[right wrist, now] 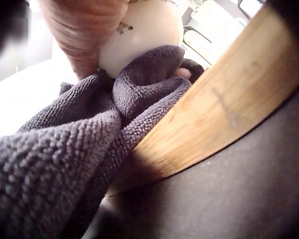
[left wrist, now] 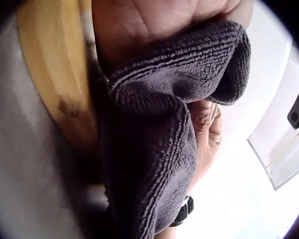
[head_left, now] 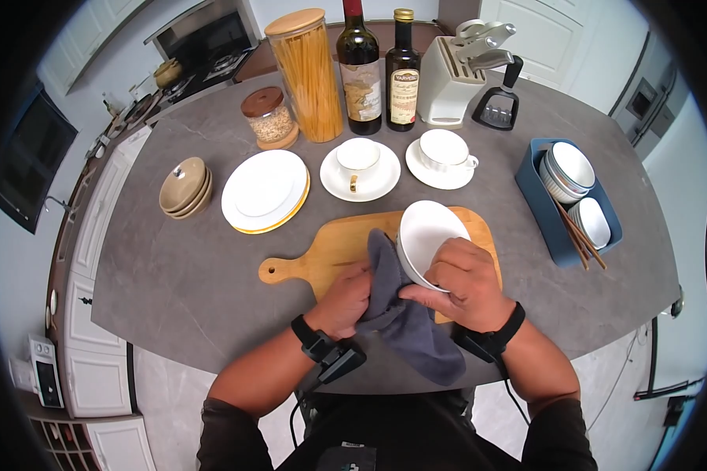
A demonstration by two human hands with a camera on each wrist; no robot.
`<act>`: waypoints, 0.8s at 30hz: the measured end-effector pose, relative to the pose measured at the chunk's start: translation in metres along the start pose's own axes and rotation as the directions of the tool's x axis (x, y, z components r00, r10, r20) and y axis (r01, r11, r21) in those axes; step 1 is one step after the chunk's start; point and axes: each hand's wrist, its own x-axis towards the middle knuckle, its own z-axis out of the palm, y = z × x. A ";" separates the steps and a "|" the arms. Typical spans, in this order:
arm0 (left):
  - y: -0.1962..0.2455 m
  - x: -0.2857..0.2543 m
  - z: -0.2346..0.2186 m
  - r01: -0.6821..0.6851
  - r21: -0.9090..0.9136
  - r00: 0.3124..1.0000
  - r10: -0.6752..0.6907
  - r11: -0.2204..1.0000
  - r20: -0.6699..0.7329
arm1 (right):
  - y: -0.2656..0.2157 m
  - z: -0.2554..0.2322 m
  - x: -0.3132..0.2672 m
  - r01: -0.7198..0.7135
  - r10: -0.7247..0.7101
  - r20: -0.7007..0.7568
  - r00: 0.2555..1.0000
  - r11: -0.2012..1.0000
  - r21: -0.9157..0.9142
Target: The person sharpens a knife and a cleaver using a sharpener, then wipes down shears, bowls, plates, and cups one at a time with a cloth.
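A white bowl (head_left: 426, 231) is tilted above the wooden cutting board (head_left: 334, 250), its inside facing up. My right hand (head_left: 473, 286) grips the bowl by its near rim, fingers curled over the edge. In my left hand (head_left: 341, 300) is a dark grey towel (head_left: 397, 314), bunched against the bowl's left outer side. The towel's loose end hangs down between the wrists toward the table's front edge. From the right wrist, folds of the towel (right wrist: 149, 74) lie against the bowl's patterned outside (right wrist: 144, 32). Towel folds hide most of the left fingers.
Stacked plates (head_left: 265, 188) and brown bowls (head_left: 187, 188) stand left. Two cups on saucers (head_left: 360, 188) sit behind the board. Jars, bottles (head_left: 403, 86) and a knife block (head_left: 450, 86) line the back. A blue bin (head_left: 538, 208) with bowls and chopsticks (head_left: 580, 235) is at right.
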 end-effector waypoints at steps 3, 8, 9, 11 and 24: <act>0.001 -0.001 0.003 -0.003 -0.081 1.000 0.003 0.997 0.003 | 0.001 -0.003 0.000 0.058 -0.054 0.073 0.996 0.997 -0.056; 0.009 -0.006 0.012 -0.049 0.130 0.999 0.050 0.990 -0.011 | -0.008 -0.001 0.000 0.141 -0.129 0.111 0.985 0.984 -0.106; 0.010 -0.007 0.013 -0.022 0.171 1.000 0.025 0.985 -0.017 | -0.009 -0.001 0.000 0.168 -0.150 0.137 0.979 0.977 -0.131; 0.009 -0.006 0.009 -0.023 0.199 0.999 0.031 0.980 -0.036 | -0.009 -0.003 -0.001 0.180 -0.157 0.157 0.975 0.974 -0.141; 0.001 -0.007 0.011 -0.030 0.090 0.997 0.036 0.996 -0.063 | -0.009 -0.004 -0.001 0.238 -0.221 0.143 0.965 0.965 -0.114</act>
